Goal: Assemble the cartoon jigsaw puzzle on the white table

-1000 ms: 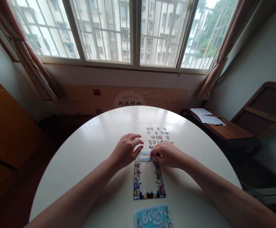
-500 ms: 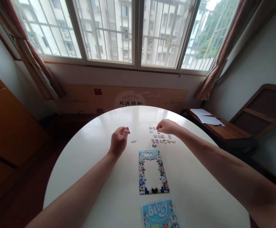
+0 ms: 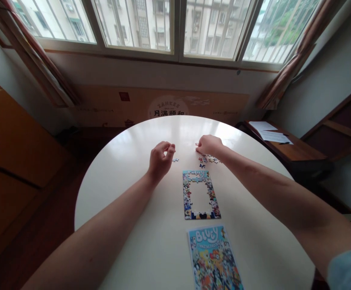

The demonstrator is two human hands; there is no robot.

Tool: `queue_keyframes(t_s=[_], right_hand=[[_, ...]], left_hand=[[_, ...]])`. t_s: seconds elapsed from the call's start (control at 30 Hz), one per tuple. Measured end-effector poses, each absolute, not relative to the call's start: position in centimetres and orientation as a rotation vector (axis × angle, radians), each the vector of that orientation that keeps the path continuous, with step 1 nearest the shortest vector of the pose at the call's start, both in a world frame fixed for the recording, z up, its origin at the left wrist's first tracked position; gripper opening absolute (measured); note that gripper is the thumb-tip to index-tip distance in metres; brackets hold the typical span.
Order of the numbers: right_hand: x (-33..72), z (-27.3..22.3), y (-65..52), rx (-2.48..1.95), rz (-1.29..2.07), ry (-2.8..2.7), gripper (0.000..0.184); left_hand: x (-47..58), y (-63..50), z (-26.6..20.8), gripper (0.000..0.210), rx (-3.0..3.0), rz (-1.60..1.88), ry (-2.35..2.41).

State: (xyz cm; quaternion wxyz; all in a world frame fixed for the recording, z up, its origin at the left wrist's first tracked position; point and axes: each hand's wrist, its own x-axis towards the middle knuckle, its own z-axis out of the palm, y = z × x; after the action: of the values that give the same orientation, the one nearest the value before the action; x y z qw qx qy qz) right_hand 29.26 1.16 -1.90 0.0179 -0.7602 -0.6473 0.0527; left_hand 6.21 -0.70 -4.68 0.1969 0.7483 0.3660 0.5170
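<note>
My left hand (image 3: 161, 161) is held above the white table, its thumb and forefinger tips pressed together; whatever is between them is too small to make out. Just beside it lies a loose blue-white puzzle piece (image 3: 176, 160). With fingers bent down and closed, my right hand (image 3: 209, 145) is over the scattered puzzle pieces (image 3: 214, 159) and hides several of them. Its fingertips are at the table top, and what they grip is hidden. Nearer to me lies a partly assembled jigsaw frame (image 3: 187, 201), its border joined around a bare middle.
A colourful printed picture sheet (image 3: 214, 257) marked BLUEY lies closest to me on the round white table (image 3: 127, 209). To the right, papers (image 3: 275, 137) and a pen rest on a wooden side table (image 3: 305, 151). Barred windows and a long printed box (image 3: 103, 102) are behind.
My view has tilted down, showing more of the picture sheet. My right hand has shifted left and nearer over the pieces. My left hand has come closer to the lone piece, partly covering it.
</note>
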Motion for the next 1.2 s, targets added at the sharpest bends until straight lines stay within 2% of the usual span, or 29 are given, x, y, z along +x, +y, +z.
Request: queue_keyframes(t_s=[0.4, 0.53, 0.7, 0.9, 1.2], right_hand=[[29.7, -1.7, 2.3, -2.371, 0.328, -1.939, 0.02], [29.6, -2.0, 1.8, -2.293, 0.388, -1.912, 0.015], [29.4, -2.3, 0.5, -2.118, 0.467, -1.845, 0.017], [29.8, -1.7, -2.7, -1.717, 0.757, -1.848, 0.024], [29.6, -0.7, -6.4, -1.237, 1.32, -1.583, 0.035]], left_hand=[[6.2, -0.8, -4.7, 0.033, 2.155, 1.449, 1.038], [6.2, -0.7, -4.8, 0.035, 2.124, 1.418, 1.052], [6.3, -0.6, -5.0, 0.034, 2.039, 1.38, 1.103], [6.4, -0.9, -4.7, 0.027, 2.01, 1.342, 1.102], [7.2, -2.7, -3.3, 0.027, 2.027, 0.849, 0.776]])
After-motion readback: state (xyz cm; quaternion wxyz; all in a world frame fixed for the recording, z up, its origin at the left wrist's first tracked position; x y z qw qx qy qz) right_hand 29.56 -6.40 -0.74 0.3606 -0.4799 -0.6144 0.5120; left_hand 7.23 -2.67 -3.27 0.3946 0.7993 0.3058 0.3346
